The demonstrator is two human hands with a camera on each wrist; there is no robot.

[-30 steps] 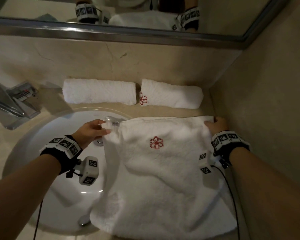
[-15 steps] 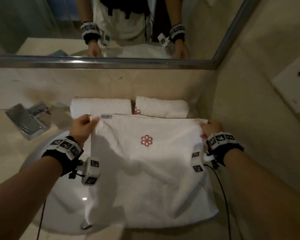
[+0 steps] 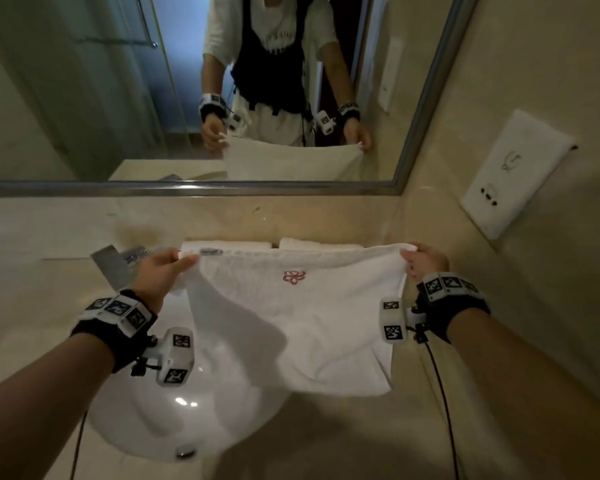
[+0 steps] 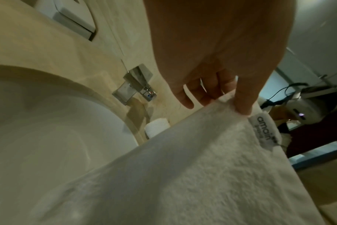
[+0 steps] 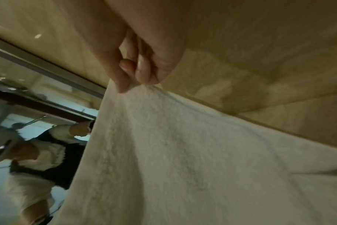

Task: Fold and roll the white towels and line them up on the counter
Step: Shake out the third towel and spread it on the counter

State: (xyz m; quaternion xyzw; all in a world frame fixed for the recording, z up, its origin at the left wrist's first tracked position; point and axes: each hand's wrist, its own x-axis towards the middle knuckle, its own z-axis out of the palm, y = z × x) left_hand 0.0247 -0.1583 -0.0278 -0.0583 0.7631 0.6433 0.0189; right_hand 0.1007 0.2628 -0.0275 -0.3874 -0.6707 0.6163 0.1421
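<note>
White towel [image 3: 298, 323] is hanging between left hand [image 3: 160, 275] and right hand [image 3: 426, 263], both pinching its top corners, long edge running left-right.

Nubby terry-cloth towel [image 3: 291, 323], glossy ceramic sink [image 3: 146, 420], polished metal faucet [image 4: 135, 85]

One word reads clearly — "amain" on the small sewn label [image 4: 264, 132] at the edge of the white towel [image 4: 192, 175] (a smaller line beneath it is too blurred). The red embroidered emblem [image 3: 293, 276] carries no letters.
</note>
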